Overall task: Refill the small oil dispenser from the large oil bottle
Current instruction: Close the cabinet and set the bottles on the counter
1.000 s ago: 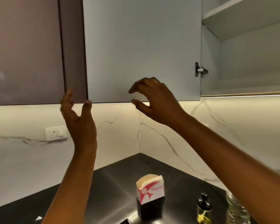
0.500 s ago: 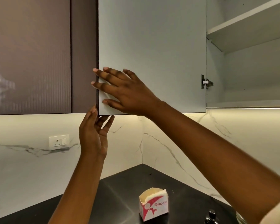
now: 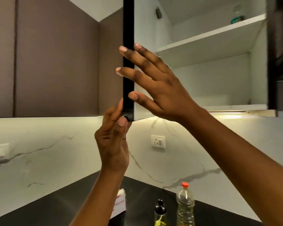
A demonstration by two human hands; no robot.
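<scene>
The cupboard (image 3: 222, 82) is open, and its door (image 3: 128, 30) sticks out edge-on. Down on the counter (image 3: 69, 199) the bottle (image 3: 185, 207) stands just beside the dispenser (image 3: 160, 214), both with caps on. The right hand (image 3: 157, 84) lies flat on the door with its fingers spread. The left hand (image 3: 113, 144) pinches the door's bottom corner. I think this step is moving the door. Pouring has not begun. Next, both hands must come down and take off the caps.

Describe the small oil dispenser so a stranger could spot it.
On the black countertop below the open cabinet, two bottles stand together. The small oil dispenser is the shorter, left one with a black top; the large oil bottle has a red cap.
</scene>
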